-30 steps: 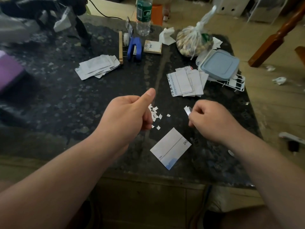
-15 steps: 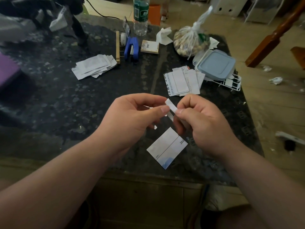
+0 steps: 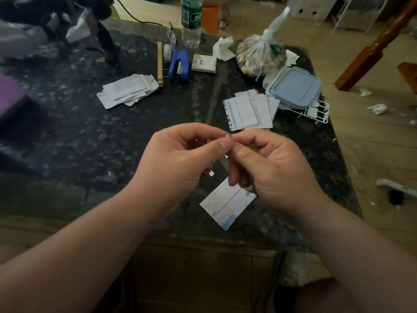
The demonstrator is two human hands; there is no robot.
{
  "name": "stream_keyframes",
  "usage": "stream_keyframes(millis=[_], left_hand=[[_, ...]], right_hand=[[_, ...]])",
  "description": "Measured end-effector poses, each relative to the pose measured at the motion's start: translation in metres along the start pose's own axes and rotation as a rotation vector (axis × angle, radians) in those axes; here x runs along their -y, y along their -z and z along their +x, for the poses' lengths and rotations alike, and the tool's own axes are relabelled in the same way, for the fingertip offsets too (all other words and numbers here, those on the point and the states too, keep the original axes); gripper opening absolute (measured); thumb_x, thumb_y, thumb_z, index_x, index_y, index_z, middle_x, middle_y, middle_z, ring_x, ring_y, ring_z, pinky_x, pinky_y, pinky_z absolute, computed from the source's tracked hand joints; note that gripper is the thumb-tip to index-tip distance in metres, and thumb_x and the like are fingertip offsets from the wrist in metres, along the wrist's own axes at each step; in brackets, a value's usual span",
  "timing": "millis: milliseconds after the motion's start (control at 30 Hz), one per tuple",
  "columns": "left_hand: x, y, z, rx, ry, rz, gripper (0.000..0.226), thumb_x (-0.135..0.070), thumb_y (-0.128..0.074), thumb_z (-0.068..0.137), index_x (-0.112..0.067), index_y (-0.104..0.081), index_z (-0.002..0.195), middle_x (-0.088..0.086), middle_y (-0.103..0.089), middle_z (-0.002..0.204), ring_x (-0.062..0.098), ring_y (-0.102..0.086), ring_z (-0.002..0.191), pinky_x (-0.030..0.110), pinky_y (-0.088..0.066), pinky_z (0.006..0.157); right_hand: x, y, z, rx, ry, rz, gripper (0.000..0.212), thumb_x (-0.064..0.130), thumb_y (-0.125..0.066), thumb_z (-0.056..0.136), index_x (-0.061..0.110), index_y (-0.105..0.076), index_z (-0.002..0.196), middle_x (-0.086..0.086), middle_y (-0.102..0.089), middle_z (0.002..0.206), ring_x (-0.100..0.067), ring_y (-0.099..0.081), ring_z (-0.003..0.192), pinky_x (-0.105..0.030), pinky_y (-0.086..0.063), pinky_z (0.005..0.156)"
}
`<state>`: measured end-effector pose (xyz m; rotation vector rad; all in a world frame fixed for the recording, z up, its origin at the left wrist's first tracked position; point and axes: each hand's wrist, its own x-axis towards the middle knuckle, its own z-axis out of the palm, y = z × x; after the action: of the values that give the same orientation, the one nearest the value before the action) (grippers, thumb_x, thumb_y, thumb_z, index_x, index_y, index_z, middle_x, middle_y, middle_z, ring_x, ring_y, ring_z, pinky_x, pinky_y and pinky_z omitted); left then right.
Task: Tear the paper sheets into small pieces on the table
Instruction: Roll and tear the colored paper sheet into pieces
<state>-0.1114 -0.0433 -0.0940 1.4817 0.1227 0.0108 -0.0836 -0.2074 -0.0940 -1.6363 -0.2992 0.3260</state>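
Note:
My left hand [image 3: 180, 159] and my right hand [image 3: 268, 168] meet above the middle of the dark table [image 3: 94, 150], thumb tips touching. Together they pinch a small paper strip [image 3: 223, 161], mostly hidden by the fingers. A tiny torn scrap [image 3: 211, 173] shows below the hands. A larger white paper piece [image 3: 225, 206] with a line and blue corner lies flat under my right hand. One stack of paper sheets [image 3: 248, 111] lies behind the hands, another pile of sheets [image 3: 128, 90] at the back left.
At the back stand a plastic bottle [image 3: 191, 21], a blue stapler [image 3: 179, 66], a small notepad [image 3: 204, 63], a tied bag of nuts [image 3: 259, 55] and a grey-lidded box [image 3: 295, 86] on a white rack [image 3: 316, 114]. A purple object [image 3: 9, 98] lies far left.
My hands came together from apart and both took hold of the strip. It now shows less between the fingertips than half a second ago.

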Motion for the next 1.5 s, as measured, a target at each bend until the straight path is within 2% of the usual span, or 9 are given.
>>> stream_keyframes(millis=[67,267,700,867,967,1033,1167,1400,1500], left_hand=[[-0.001,-0.001,-0.001,0.000,-0.004,-0.031,0.007,-0.022,-0.079,0.079,-0.024,-0.082,0.085,0.003,-0.073,0.077,0.011,-0.058,0.061,0.027,-0.049,0.058],[0.001,-0.001,-0.004,-0.006,0.026,-0.055,0.032,-0.027,-0.078,0.077,-0.023,-0.078,0.109,0.001,-0.072,0.081,0.012,-0.062,0.066,0.024,-0.050,0.060],[-0.007,-0.010,-0.004,-0.075,-0.011,-0.172,0.012,-0.022,-0.072,0.082,-0.014,-0.080,0.085,0.005,-0.061,0.057,0.012,-0.055,0.050,0.025,-0.046,0.052],[-0.008,-0.015,0.002,-0.178,0.035,-0.179,0.012,-0.007,-0.068,0.093,-0.007,-0.073,0.081,-0.007,-0.057,0.048,0.007,-0.053,0.044,0.022,-0.047,0.047],[-0.008,-0.019,0.007,-0.219,0.091,-0.231,0.011,-0.006,-0.069,0.093,-0.004,-0.073,0.084,-0.004,-0.064,0.053,0.006,-0.062,0.051,0.022,-0.053,0.054],[-0.007,-0.021,0.012,-0.248,0.149,-0.241,0.011,-0.009,-0.071,0.092,-0.007,-0.075,0.082,0.000,-0.068,0.060,0.009,-0.064,0.057,0.025,-0.054,0.059],[-0.004,-0.020,0.021,-0.287,0.286,-0.284,0.010,-0.013,-0.072,0.091,-0.011,-0.076,0.082,-0.004,-0.064,0.058,0.003,-0.053,0.045,0.019,-0.045,0.048],[0.001,0.000,0.038,-0.346,0.471,-0.384,0.014,-0.016,-0.071,0.092,-0.012,-0.063,0.082,-0.003,-0.037,0.054,0.009,-0.031,0.041,0.022,-0.032,0.039],[-0.005,0.010,0.043,-0.291,0.442,-0.375,0.013,-0.013,-0.063,0.098,-0.013,-0.063,0.085,-0.007,-0.031,0.055,0.006,-0.025,0.040,0.018,-0.025,0.037]], right_hand=[[0.001,-0.002,0.000,-0.022,-0.002,0.045,0.036,0.036,-0.062,0.086,0.005,-0.073,0.103,-0.007,-0.067,0.062,-0.011,-0.061,0.053,-0.020,-0.046,0.052],[0.000,-0.005,0.001,-0.061,-0.028,0.140,0.016,0.017,-0.058,0.099,0.014,-0.074,0.097,-0.006,-0.071,0.069,-0.016,-0.065,0.062,-0.025,-0.051,0.057],[0.005,-0.019,0.003,-0.098,-0.034,0.209,0.020,0.014,-0.058,0.100,0.005,-0.073,0.090,-0.006,-0.068,0.062,-0.012,-0.059,0.054,-0.021,-0.046,0.052],[0.001,-0.024,0.006,-0.187,0.149,-0.059,0.015,0.011,-0.064,0.098,0.006,-0.074,0.089,0.002,-0.071,0.064,-0.007,-0.068,0.057,-0.017,-0.052,0.056],[-0.003,-0.025,0.011,-0.270,0.340,-0.312,0.017,0.010,-0.066,0.098,0.007,-0.075,0.084,0.002,-0.071,0.067,-0.013,-0.069,0.061,-0.029,-0.055,0.056],[-0.008,-0.023,0.017,-0.305,0.475,-0.508,0.024,0.011,-0.064,0.099,0.005,-0.073,0.078,-0.003,-0.065,0.062,-0.017,-0.061,0.055,-0.038,-0.048,0.051],[-0.014,-0.023,0.023,-0.356,0.608,-0.825,0.036,0.014,-0.057,0.100,0.007,-0.062,0.065,-0.004,-0.052,0.056,-0.022,-0.043,0.050,-0.041,-0.037,0.048],[-0.014,-0.037,-0.001,-0.189,0.784,-0.997,0.021,0.009,-0.061,0.092,0.006,-0.068,0.073,-0.010,-0.053,0.060,-0.027,-0.045,0.057,-0.047,-0.038,0.053],[-0.019,-0.035,-0.010,-0.127,0.711,-0.958,0.017,0.008,-0.064,0.092,0.005,-0.071,0.077,-0.009,-0.058,0.063,-0.027,-0.048,0.058,-0.046,-0.042,0.052]])
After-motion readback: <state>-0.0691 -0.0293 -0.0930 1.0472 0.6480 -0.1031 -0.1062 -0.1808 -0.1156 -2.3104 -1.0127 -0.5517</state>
